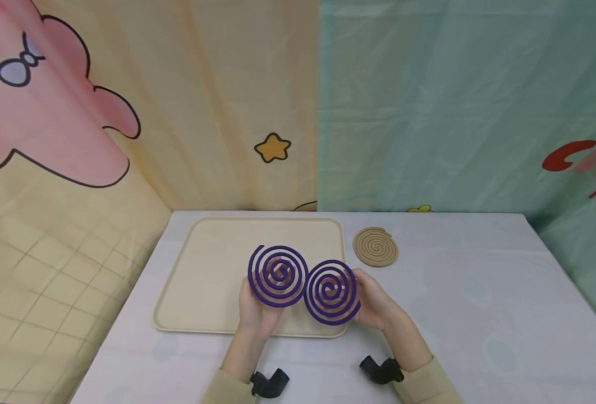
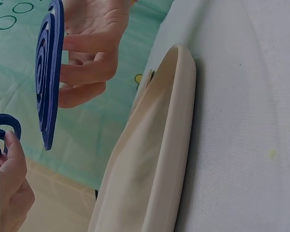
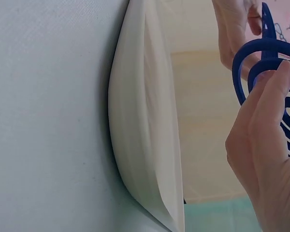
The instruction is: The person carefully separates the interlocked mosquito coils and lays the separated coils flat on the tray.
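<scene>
Above the tray's point(image 1: 212, 269) right end, our left hand point(image 1: 260, 314) grips one purple coil point(image 1: 280, 274), our right hand point(image 1: 374, 300) a second coil point(image 1: 330, 289), fingers curled. We presumably support both against snapping.

The held coils point(image 1: 280, 275) are purple-blue spirals; the third coil point(image 1: 375, 247) is tan; the tray point(image 1: 212, 286) is plain cream.
</scene>
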A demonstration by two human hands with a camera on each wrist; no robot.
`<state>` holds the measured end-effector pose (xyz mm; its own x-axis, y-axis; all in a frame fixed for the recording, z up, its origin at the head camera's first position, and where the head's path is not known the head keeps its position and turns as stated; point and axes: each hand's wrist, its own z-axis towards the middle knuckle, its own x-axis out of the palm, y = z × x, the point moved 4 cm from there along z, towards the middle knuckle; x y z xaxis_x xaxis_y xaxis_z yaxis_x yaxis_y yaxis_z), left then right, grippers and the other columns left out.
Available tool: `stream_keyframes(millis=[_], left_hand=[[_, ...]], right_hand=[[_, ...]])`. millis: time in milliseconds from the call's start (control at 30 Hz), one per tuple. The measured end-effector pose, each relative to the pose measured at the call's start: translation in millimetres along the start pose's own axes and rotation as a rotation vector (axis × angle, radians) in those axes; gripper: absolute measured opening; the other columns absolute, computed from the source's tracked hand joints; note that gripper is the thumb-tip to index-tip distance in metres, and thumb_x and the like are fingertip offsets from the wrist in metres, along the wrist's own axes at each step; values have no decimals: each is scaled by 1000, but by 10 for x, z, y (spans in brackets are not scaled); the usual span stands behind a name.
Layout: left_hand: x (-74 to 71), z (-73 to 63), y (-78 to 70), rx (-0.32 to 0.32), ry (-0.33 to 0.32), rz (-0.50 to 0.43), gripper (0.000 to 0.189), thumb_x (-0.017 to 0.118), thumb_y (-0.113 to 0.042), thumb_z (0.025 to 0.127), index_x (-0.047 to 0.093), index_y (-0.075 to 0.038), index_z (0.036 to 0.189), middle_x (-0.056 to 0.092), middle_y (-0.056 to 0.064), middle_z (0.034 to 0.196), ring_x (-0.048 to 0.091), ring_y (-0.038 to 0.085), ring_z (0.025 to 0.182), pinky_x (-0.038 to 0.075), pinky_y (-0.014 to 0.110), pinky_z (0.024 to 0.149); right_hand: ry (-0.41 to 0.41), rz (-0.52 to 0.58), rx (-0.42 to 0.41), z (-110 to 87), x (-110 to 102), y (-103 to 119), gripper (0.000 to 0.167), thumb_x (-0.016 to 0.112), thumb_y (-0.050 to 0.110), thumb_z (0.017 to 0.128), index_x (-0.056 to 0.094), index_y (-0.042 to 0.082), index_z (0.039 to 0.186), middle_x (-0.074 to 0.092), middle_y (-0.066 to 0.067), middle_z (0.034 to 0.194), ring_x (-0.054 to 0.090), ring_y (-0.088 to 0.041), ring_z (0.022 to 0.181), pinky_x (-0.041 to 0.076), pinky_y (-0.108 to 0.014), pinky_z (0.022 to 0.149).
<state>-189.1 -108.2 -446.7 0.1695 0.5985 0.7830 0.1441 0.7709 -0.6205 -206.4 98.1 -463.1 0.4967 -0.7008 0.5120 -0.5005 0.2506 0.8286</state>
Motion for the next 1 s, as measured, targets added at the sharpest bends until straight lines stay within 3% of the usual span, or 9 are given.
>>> stream_keyframes(millis=[100,200,333,433,600,833,1000], left_hand=[[-26,0,4,-34,-56,-3,53,9,-48,105,52,-21,121,56,-6,118,53,11,112,44,30,100],[-62,0,7,-59,-100,5,60,8,-56,102,38,-21,141,48,-4,134,46,13,128,40,31,109],[-91,8,2,-60,-136,26,62,8,-55,102,33,-16,144,49,-3,134,46,14,129,39,30,110],[-99,16,-8,-56,-155,36,59,10,-54,103,40,-15,135,52,-3,128,50,13,124,41,29,108],[-116,35,-58,-16,-203,-6,46,16,-47,106,48,-18,122,59,-6,114,58,9,110,46,26,102],[-214,14,-132,48,-323,-12,40,20,-39,108,51,-17,119,66,-8,107,62,7,103,49,23,96],[-296,15,-156,40,-337,-13,37,19,-34,109,51,-16,114,66,-9,104,61,7,102,47,23,97]], right_hand=[[-37,17,18,0,-20,-1,43,17,39,104,55,18,103,65,3,92,63,-10,84,56,-30,78],[-73,19,29,-6,-34,4,51,16,47,104,49,13,122,66,-1,103,65,-16,96,56,-36,86],[-94,17,32,-24,-37,25,63,15,52,103,34,5,142,65,-3,112,63,-19,106,53,-39,93],[-75,20,20,-25,-32,43,57,17,48,104,39,8,138,66,-1,110,64,-17,104,54,-37,92],[-26,44,-29,2,-43,46,34,21,30,107,51,17,117,70,5,101,67,-10,93,56,-33,86],[-116,0,-42,31,-98,-14,25,29,24,108,50,15,117,71,7,97,67,-7,90,56,-30,84],[-200,-23,-73,42,-148,-28,23,32,24,107,53,14,109,69,8,92,66,-5,86,56,-27,81]])
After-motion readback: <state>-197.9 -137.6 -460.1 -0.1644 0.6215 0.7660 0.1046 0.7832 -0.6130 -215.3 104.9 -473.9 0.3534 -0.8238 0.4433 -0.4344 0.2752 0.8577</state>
